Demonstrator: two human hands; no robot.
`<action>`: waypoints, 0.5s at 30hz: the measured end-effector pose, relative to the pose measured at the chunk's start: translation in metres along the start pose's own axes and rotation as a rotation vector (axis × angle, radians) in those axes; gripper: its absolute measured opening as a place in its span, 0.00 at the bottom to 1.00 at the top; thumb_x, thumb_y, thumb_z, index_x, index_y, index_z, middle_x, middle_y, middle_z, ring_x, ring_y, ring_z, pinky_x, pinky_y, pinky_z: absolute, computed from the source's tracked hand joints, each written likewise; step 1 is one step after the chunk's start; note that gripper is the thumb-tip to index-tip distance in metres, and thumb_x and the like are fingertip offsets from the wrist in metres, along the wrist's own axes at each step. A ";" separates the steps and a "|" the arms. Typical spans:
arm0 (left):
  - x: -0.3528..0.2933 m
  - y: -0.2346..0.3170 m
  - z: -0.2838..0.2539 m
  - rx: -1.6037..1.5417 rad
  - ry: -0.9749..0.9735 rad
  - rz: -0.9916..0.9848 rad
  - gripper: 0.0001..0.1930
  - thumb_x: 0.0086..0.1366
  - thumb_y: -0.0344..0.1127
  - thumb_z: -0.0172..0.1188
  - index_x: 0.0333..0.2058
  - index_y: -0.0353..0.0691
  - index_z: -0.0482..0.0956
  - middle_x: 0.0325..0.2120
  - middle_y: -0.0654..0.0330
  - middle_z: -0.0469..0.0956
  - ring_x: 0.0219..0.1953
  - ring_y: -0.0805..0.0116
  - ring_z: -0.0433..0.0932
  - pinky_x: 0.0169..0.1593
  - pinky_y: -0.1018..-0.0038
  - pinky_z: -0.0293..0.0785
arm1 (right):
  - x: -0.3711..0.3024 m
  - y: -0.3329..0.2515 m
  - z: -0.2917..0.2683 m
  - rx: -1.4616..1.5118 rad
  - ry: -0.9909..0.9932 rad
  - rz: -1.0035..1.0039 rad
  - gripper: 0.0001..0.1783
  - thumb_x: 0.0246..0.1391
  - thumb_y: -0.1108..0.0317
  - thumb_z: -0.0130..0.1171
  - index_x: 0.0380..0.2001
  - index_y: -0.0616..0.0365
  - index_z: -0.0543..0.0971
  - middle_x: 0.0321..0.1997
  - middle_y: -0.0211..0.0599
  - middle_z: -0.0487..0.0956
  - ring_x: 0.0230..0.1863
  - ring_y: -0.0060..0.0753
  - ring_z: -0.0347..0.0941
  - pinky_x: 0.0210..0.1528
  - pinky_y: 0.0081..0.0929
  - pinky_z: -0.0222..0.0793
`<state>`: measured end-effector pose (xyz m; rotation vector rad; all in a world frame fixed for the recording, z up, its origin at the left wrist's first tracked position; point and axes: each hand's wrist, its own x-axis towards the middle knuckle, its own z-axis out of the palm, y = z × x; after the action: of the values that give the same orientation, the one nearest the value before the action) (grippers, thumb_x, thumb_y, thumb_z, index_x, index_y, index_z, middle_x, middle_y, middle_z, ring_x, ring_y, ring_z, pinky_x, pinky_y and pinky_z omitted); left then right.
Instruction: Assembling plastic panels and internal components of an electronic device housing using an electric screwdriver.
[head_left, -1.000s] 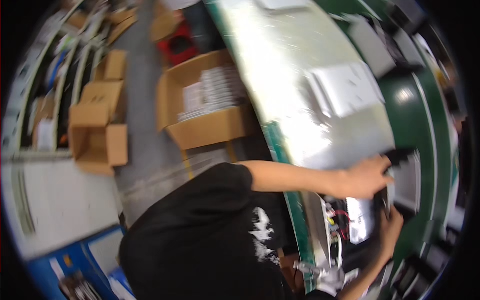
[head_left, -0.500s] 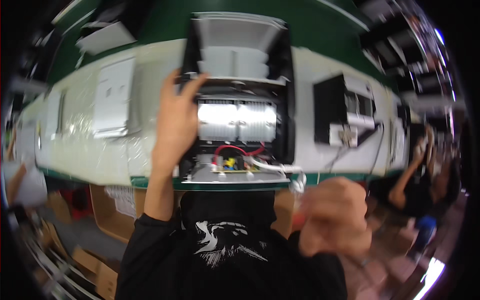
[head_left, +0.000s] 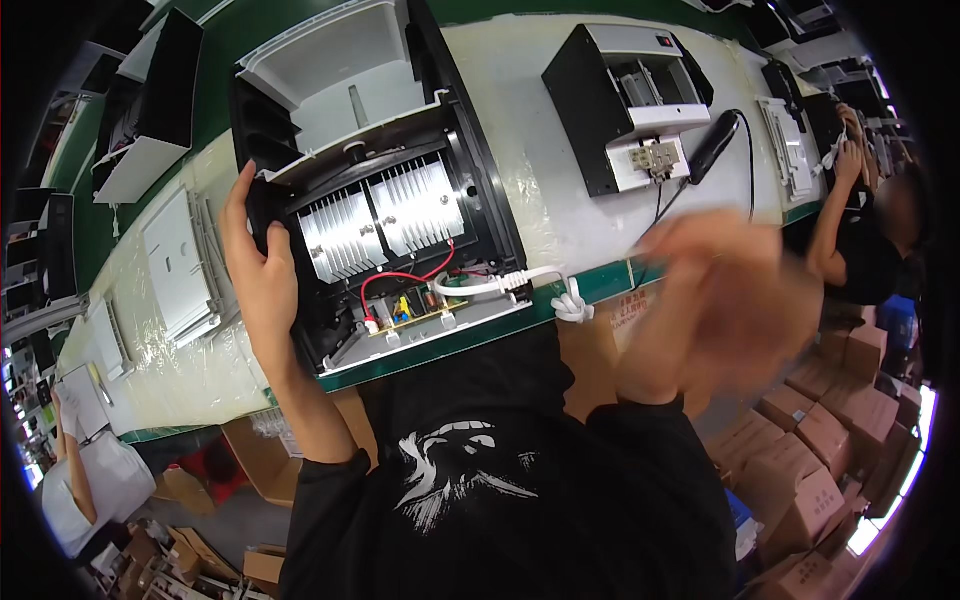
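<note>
An opened black and white appliance housing [head_left: 485, 225] lies at the table's front edge. Inside it are two silver finned heat sinks [head_left: 340, 235], a small circuit board [head_left: 405, 310] and red wires [head_left: 388, 275]. My left hand [head_left: 262, 285] grips the housing's left wall, thumb and fingers on either side. A white cord [head_left: 500, 284] leaves the front right, its knotted bundle [head_left: 572, 302] hanging over the table edge. My right hand [head_left: 725, 300] is raised in front of the table, right of the bundle; motion smears its fingers, and I cannot make out anything in it.
To the right stand a smaller black and white box [head_left: 590, 120] with a metal terminal block and a black corded pen-shaped tool [head_left: 715, 148]. White panels [head_left: 180, 265] are stacked at left. Cartons [head_left: 800, 500] lie on the floor at right. Co-workers sit at both sides.
My view has turned, so the housing appears tilted and nearer. My right hand has risen from below the table edge and moved right, still blurred. My left hand stays on the housing.
</note>
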<state>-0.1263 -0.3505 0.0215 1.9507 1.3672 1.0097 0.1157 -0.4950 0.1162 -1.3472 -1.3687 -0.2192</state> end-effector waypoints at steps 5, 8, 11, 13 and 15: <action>-0.005 0.008 0.001 -0.160 0.034 -0.151 0.34 0.51 0.19 0.46 0.61 0.40 0.59 0.49 0.52 0.68 0.42 0.69 0.72 0.43 0.81 0.68 | -0.012 0.229 -0.075 -0.715 0.169 0.503 0.17 0.51 0.62 0.52 0.38 0.67 0.72 0.32 0.51 0.77 0.35 0.43 0.75 0.42 0.33 0.69; -0.005 -0.003 -0.002 -0.361 0.049 -0.125 0.36 0.48 0.20 0.48 0.60 0.37 0.59 0.50 0.52 0.68 0.45 0.67 0.72 0.47 0.79 0.68 | -0.043 0.336 -0.106 -1.045 -0.307 0.994 0.41 0.47 0.37 0.48 0.48 0.68 0.73 0.46 0.63 0.75 0.52 0.62 0.69 0.55 0.44 0.61; -0.005 -0.030 0.000 -0.359 0.104 -0.020 0.38 0.44 0.21 0.49 0.60 0.33 0.59 0.52 0.50 0.68 0.49 0.64 0.71 0.53 0.76 0.65 | -0.045 0.370 -0.100 -1.047 -0.245 1.161 0.43 0.43 0.36 0.52 0.46 0.67 0.76 0.50 0.58 0.74 0.53 0.57 0.70 0.56 0.41 0.62; -0.005 -0.018 0.005 -0.502 0.080 -0.117 0.39 0.43 0.20 0.51 0.60 0.32 0.58 0.52 0.49 0.68 0.51 0.63 0.70 0.56 0.75 0.63 | -0.049 0.422 -0.138 -1.021 -0.251 1.068 0.40 0.40 0.37 0.57 0.39 0.70 0.78 0.44 0.58 0.77 0.50 0.52 0.73 0.52 0.39 0.65; -0.003 -0.011 0.006 -0.653 0.054 -0.232 0.40 0.42 0.19 0.51 0.60 0.31 0.58 0.52 0.48 0.68 0.53 0.63 0.69 0.57 0.76 0.62 | -0.051 0.457 -0.159 -0.929 -0.256 1.058 0.39 0.39 0.39 0.59 0.35 0.73 0.79 0.38 0.57 0.79 0.44 0.48 0.76 0.47 0.39 0.66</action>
<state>-0.1279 -0.3502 0.0088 1.2635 1.0739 1.2079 0.5430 -0.4963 -0.1177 -2.7651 -0.5377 0.0696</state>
